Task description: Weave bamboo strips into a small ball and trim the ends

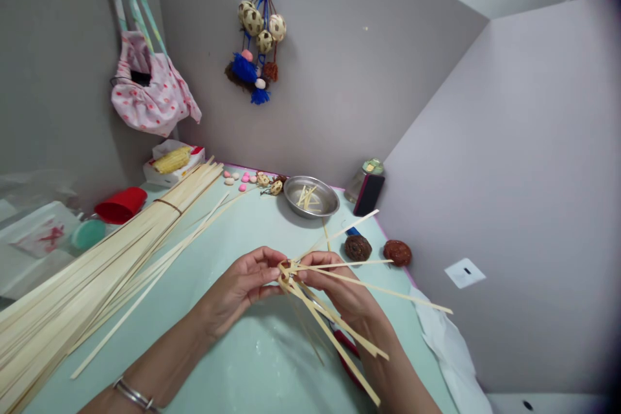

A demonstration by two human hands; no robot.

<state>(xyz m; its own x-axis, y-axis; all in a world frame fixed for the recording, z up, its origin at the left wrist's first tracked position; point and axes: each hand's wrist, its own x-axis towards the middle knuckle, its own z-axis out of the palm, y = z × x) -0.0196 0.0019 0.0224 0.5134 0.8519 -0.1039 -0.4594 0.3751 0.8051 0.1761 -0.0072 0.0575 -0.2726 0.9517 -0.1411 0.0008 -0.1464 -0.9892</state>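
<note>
Between my hands sits a small woven piece of bamboo strips (288,272), with long loose ends fanning out to the right and toward me. My left hand (255,278) pinches its left side between thumb and fingers. On the right side, my right hand (332,279) grips it where the strips cross. Some strip ends pass over my right wrist. A pair of red-handled pliers or scissors (345,344) lies on the table under the strips, partly hidden by my right forearm.
A tied bundle of long strips (121,259) lies at left. Behind my hands stands a metal bowl (330,206) with short strip pieces. Brown yarn balls (358,248), a phone (369,195) and a glass jar (356,182) are at right. Woven balls (252,21) hang on the wall.
</note>
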